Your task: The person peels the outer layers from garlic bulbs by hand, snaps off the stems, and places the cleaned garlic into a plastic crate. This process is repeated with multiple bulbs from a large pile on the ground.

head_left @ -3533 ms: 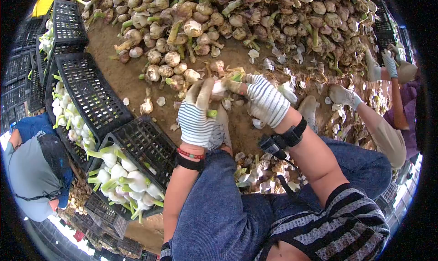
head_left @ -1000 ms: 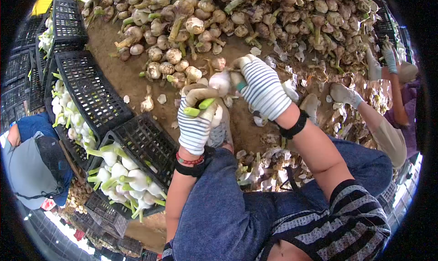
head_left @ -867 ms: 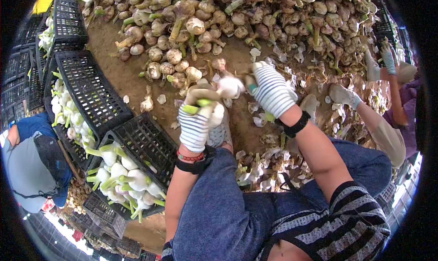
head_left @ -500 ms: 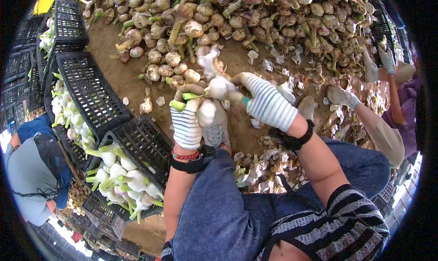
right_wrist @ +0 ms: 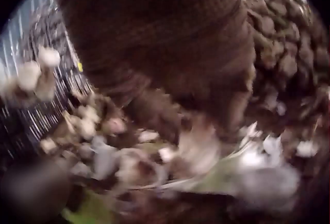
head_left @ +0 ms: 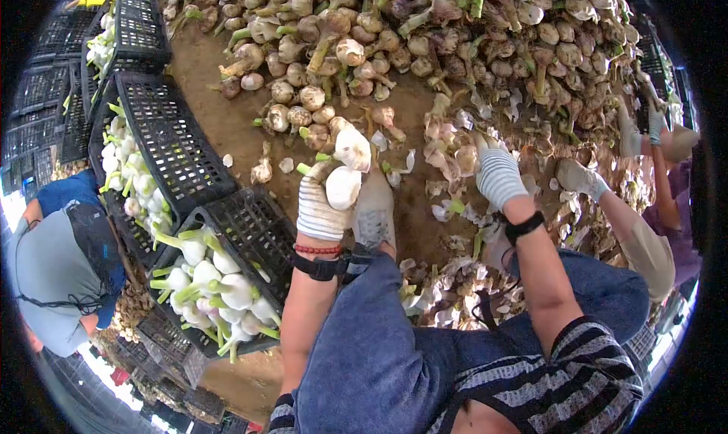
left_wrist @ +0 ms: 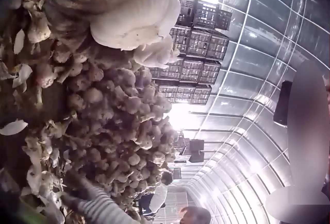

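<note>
My left hand (head_left: 321,203), in a striped work glove, grips two peeled white garlic bulbs in the head view, an upper garlic bulb (head_left: 353,147) and a lower garlic bulb (head_left: 343,188). A green stem end (head_left: 304,169) pokes out beside its fingers. The left wrist view shows white garlic (left_wrist: 136,20) close up against the glove. My right hand (head_left: 498,178), gloved alike, is off to the right, low over the skin-littered ground. Pinkish-brown papery husks (head_left: 447,152) lie right beside its fingertips. Blur in the right wrist view hides whether its fingers hold anything.
A heap of unpeeled garlic (head_left: 455,36) spreads across the far ground. Black crates (head_left: 173,142) with peeled garlic (head_left: 220,286) stand at left. Loose skins (head_left: 447,294) litter the floor near my shoe (head_left: 374,214). Other people sit at left and right.
My right hand has left the garlic at my left hand and moved right. Loose husks now show beside it. The left hand still holds both bulbs, and the upper one is whiter than before.
</note>
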